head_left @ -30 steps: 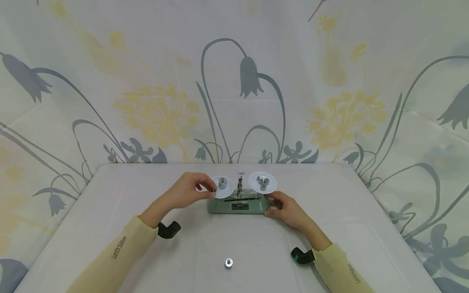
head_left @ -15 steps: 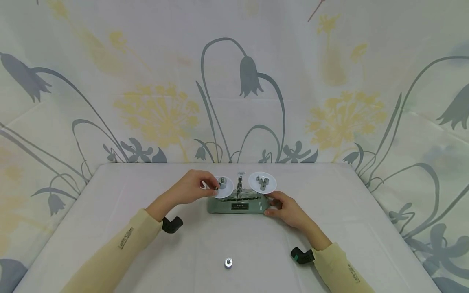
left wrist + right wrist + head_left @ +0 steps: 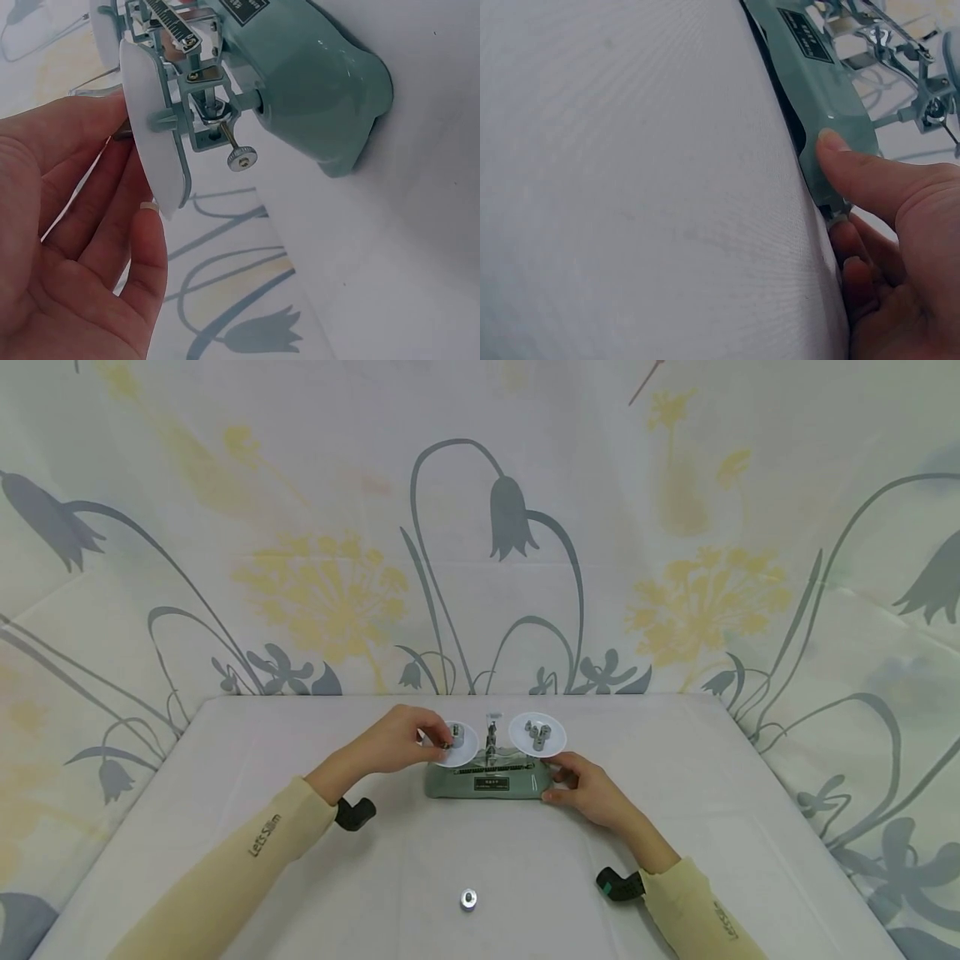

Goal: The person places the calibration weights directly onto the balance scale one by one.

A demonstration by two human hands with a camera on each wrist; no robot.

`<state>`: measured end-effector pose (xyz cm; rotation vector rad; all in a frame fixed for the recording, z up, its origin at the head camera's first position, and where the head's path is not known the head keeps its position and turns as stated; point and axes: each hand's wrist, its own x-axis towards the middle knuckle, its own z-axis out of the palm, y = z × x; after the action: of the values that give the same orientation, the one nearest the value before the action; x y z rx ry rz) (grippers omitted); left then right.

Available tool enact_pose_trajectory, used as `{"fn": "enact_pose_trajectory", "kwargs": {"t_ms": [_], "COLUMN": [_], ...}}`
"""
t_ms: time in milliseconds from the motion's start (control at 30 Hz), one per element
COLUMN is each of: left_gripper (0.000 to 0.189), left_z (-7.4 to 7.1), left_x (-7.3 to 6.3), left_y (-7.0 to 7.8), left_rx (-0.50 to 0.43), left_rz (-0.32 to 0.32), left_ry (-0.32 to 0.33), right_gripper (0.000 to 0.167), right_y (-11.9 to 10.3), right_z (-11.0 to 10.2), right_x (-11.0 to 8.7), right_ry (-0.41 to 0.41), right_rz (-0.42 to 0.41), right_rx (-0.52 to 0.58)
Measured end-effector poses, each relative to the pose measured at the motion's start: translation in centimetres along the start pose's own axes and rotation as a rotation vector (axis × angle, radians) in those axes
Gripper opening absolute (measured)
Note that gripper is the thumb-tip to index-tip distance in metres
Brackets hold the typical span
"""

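A green balance scale (image 3: pixel 450 785) stands toward the back of the table. On its left white pan (image 3: pixel 467 755) sits a large metal weight (image 3: pixel 458 733). My left hand (image 3: pixel 397 741) is over that pan's left side and pinches a small metal weight (image 3: pixel 122 133), mostly hidden behind the fingers and pan in the left wrist view. Several weights (image 3: pixel 539 737) rest together on the right white pan (image 3: pixel 558 745). At the base's right end, my right hand (image 3: pixel 595 791) grips the scale, its thumb (image 3: pixel 855 172) on the front and the other fingers curled around the end.
One loose metal weight (image 3: pixel 468 901) stands on the white-covered table (image 3: pixel 405 877), nearer the front. Behind the table hangs a flower-printed cloth (image 3: pixel 480 593). A black wrist camera (image 3: pixel 355 814) shows beside the left wrist, another black camera (image 3: pixel 619 884) beside the right.
My left hand has shifted right and slightly away from me, bringing the small weight farther in over the left pan, close to the large weight. The right hand has stayed on the scale.
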<state>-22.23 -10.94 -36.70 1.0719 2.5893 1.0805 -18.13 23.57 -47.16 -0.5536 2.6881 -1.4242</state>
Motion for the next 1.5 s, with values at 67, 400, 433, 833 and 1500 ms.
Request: {"fn": "enact_pose_trajectory", "kwargs": {"t_ms": [67,400,433,833,1500], "left_gripper": [0.011,0.010,0.010,0.010,0.012], "left_z": [-0.1,-0.6,-0.6,-0.7,0.3], "left_x": [0.0,-0.2,-0.3,-1.2,-4.0], "left_y": [0.0,0.2,0.2,0.6,1.2], "left_rx": [-0.004,-0.018,-0.020,0.027,-0.021], "left_rz": [0.000,-0.009,-0.011,0.014,0.050], "left_ry": [-0.002,0.015,0.016,0.061,0.010], "right_gripper": [0.057,0.056,0.056,0.056,0.057], "right_y": [-0.1,0.4,0.3,0.0,0.2], "right_z": [0.0,-0.2,-0.2,-0.1,0.0], "right_x": [0.0,-0.1,-0.1,-0.2,0.0], "right_ry": [0.000,-0.006,-0.005,-0.009,-0.002], "right_rz": [0.001,0.004,0.003,0.004,0.009], "right_rx": [0.002,-0.039,-0.041,0.002,-0.007]}}
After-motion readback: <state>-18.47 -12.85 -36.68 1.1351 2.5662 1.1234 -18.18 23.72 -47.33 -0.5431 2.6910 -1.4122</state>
